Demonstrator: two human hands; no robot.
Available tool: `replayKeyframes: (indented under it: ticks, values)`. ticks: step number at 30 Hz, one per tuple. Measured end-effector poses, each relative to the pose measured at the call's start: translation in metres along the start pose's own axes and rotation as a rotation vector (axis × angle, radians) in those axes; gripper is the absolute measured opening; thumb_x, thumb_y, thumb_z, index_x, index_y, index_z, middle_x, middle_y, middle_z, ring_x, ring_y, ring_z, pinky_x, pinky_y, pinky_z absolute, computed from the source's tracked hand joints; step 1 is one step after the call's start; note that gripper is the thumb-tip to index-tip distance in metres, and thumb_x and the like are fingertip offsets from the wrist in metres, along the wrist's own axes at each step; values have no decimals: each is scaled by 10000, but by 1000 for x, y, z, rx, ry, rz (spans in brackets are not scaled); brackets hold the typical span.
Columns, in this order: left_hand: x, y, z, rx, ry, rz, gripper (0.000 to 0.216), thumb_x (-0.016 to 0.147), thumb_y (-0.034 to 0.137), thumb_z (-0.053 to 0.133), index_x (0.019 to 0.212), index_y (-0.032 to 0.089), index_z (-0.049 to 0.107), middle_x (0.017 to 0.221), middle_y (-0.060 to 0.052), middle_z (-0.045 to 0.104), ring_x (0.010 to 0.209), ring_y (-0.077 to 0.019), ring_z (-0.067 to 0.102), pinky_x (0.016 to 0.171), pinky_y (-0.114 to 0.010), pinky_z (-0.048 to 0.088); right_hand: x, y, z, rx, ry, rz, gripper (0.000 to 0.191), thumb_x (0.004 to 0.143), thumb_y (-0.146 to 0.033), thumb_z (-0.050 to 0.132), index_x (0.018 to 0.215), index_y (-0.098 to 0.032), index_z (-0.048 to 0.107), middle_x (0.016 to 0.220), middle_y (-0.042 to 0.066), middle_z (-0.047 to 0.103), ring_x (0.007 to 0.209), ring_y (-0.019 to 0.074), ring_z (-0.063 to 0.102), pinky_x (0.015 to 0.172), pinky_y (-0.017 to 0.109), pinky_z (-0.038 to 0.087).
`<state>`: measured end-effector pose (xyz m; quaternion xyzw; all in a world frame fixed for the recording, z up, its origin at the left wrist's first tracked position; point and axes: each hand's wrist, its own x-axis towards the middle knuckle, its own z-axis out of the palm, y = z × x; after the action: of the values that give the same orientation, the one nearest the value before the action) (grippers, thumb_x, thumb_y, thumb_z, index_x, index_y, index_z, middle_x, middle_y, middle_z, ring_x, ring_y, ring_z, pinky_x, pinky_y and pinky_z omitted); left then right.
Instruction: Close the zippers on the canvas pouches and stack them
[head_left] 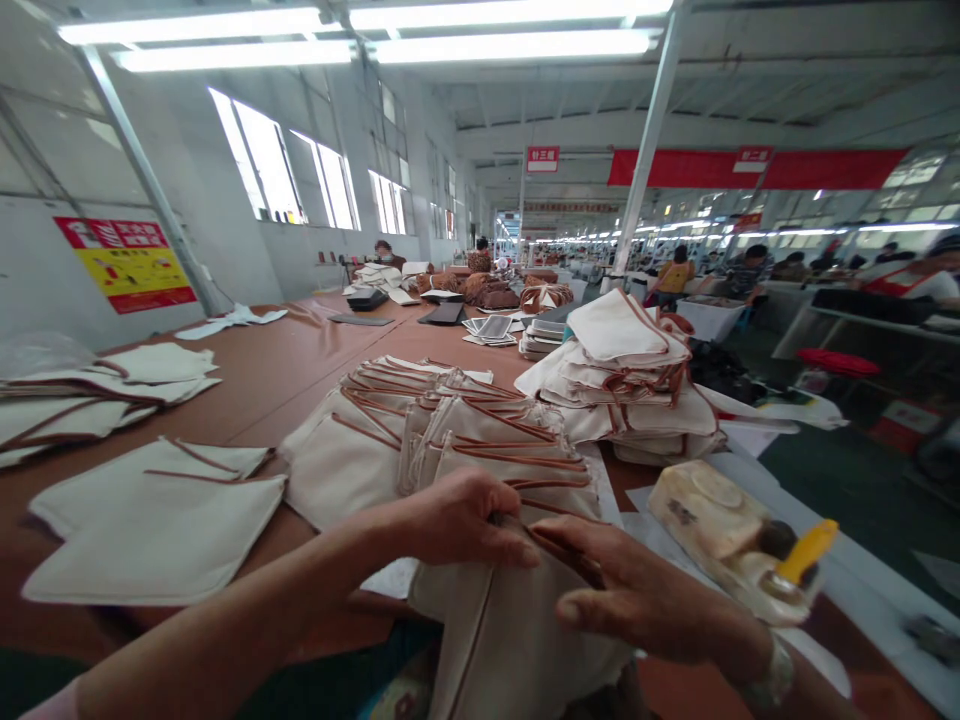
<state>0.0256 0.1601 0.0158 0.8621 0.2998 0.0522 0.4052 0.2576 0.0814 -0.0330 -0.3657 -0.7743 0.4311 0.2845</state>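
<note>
A cream fabric panel with brown edging (pixel 525 620) hangs over the near table edge, in front of me. My left hand (pixel 472 520) is closed on its top edge, thumb pressed near the brown strip. At the same edge, a little to the right, my right hand (pixel 622 580) has its fingers along the brown edging and its thumb on the cream face. Just beyond both hands lies an overlapping row of similar cream panels (pixel 510 450) with brown trim. The fingertips are partly hidden by the fabric.
More cream panels (pixel 157 530) lie at left, and a tall pile (pixel 622 380) stands at right. A stained plastic container (pixel 705 510) sits near my right arm, with a yellow-handled brush (pixel 806 550). The brown tabletop (pixel 300 350) runs back toward other people working.
</note>
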Motion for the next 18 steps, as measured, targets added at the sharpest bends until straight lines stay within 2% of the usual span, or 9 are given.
replayKeyframes:
  ticks: [2,3,5,9,12,15,18]
  values:
    - [8,8,6,16,67,46,495,835,610,621,703,138,552,615,48,376,579,-90,321,468,-202,214,11,-14,5,-8,97,-48,229,931,-350,598,1051,-160,639,1018,58,657,927,209,578,823,290,446]
    - [10,10,7,19,92,66,493,857,610,592,722,136,566,629,43,398,591,-94,342,479,-200,232,15,-18,7,-17,140,-46,202,954,-338,556,951,-151,631,929,44,645,865,190,563,779,280,436]
    - [11,6,3,32,120,92,527,904,627,507,751,132,605,652,31,445,614,-103,384,512,-200,275,20,-19,7,-9,172,-7,263,960,-372,542,839,-144,593,797,10,577,749,151,501,676,253,397]
    - [14,-27,3,59,167,53,669,988,613,262,739,133,657,617,9,494,583,-115,440,553,-214,327,14,-8,1,139,74,145,417,955,-524,522,808,-139,576,683,-37,406,616,98,354,520,227,264]
    - [23,-63,11,90,345,-19,617,949,633,350,642,145,568,595,22,426,571,-114,402,547,-222,302,1,-6,-9,192,90,218,449,937,-552,543,764,-139,564,661,-42,361,593,88,311,493,225,225]
    - [30,-95,6,139,580,-107,533,926,592,417,601,172,462,595,34,356,582,-121,362,561,-232,281,-21,-14,-27,207,85,222,433,904,-539,605,757,-132,633,643,-25,426,584,94,354,493,229,235]
    - [30,-106,-10,176,704,-164,422,933,496,441,682,175,548,623,15,436,631,-152,434,634,-247,334,-42,-24,-43,278,131,164,396,903,-526,604,894,-150,728,753,43,585,680,152,485,543,248,303]
